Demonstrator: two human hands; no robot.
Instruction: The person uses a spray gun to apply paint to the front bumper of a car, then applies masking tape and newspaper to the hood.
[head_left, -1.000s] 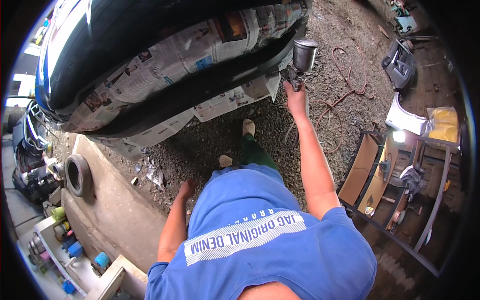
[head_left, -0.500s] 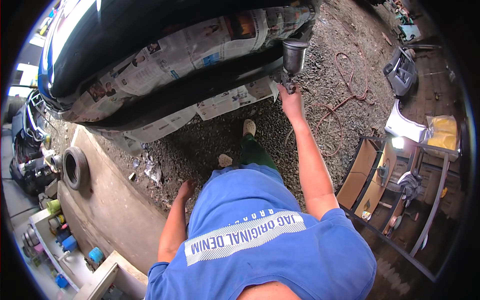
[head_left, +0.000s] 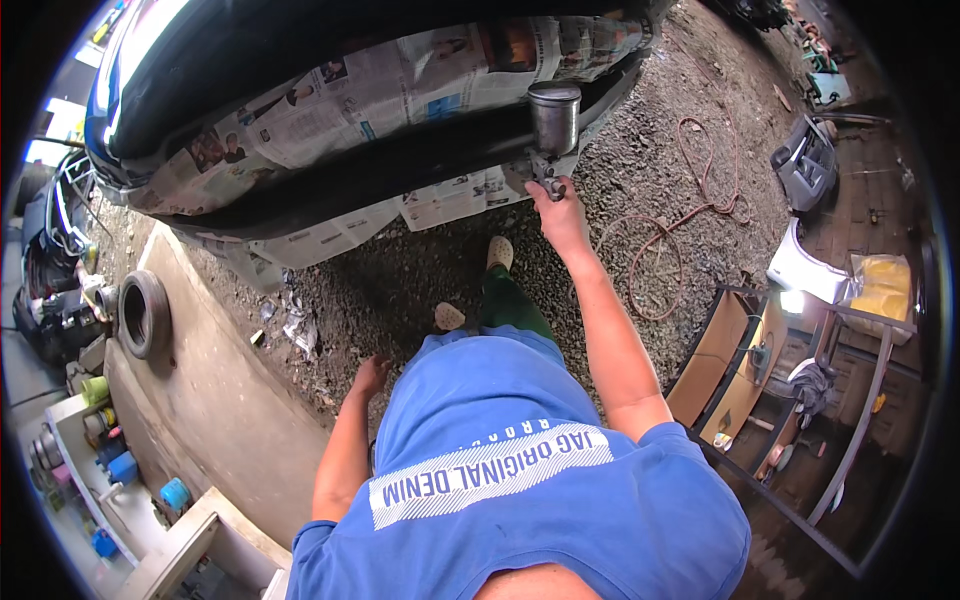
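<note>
My right hand is wrapped round the handle of a spray gun with a metal cup on top. The gun is held upright, close to the lower dark panel of a car. Newspaper sheets mask the car above this dark strip, and more newspaper hangs below it. My left hand hangs low beside my body, away from the car, and its fingers are too small and dark to make out.
A red hose lies looped on the gravel to the right. Left stands a tyre on a concrete slab. At right are a metal-framed rack, a white panel and a grey plastic part. Cans fill a lower-left shelf.
My right hand and the spray gun have moved left along the dark panel. My left hand stays low at my side. The view has shifted slightly.
</note>
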